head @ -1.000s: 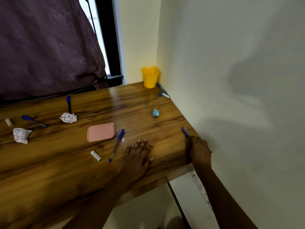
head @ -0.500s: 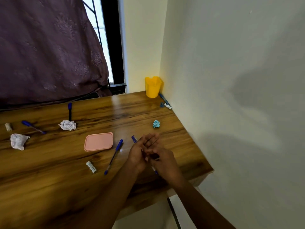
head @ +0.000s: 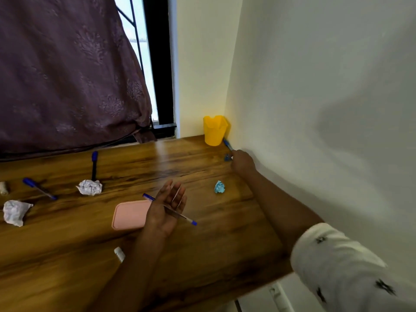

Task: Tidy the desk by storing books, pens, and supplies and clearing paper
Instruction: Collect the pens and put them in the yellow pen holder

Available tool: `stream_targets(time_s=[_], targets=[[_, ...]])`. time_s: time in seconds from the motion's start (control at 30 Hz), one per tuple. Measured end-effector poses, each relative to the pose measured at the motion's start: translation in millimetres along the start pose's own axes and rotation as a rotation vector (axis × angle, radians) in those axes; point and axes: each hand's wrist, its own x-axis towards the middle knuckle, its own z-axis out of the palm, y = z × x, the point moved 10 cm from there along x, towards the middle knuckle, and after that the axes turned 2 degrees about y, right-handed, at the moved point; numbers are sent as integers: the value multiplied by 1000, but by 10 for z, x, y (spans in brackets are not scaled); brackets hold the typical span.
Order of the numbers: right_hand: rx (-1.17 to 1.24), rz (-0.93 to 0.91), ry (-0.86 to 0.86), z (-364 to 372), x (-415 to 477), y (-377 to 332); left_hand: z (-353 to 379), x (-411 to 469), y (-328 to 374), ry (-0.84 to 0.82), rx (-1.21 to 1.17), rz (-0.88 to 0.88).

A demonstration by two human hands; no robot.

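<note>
My left hand (head: 166, 208) hovers palm up over the wooden desk (head: 202, 248), a blue pen (head: 182, 218) lying across the palm under the thumb. My right hand (head: 242, 159) reaches to the far right corner by the wall. Its knuckles meet the near end of another blue pen (head: 227, 144), which lies beside the yellow cup (head: 213, 130). The back of the hand hides its fingertips. A small blue piece (head: 227, 157) lies just left of that hand. Two more blue pens (head: 94, 165) (head: 39, 189) lie on the desk at the left.
Two white crumpled papers (head: 89, 187) (head: 15, 211) and a small blue crumpled paper (head: 220, 187) lie on the desk. A pink flat box (head: 130, 213) sits under my left hand, a small white stick (head: 119, 254) nearer me. A purple curtain (head: 67, 75) hangs behind.
Both hands were together at the desk's middle with the pen. Now the pen stays in my left hand, and my right hand has reached out to the pen by the yellow cup.
</note>
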Motion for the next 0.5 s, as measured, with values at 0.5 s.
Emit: stream_targets(time_s=[0.5], targets=[[-551, 62, 60, 169, -152, 23, 190, 474, 144, -79, 30, -122]])
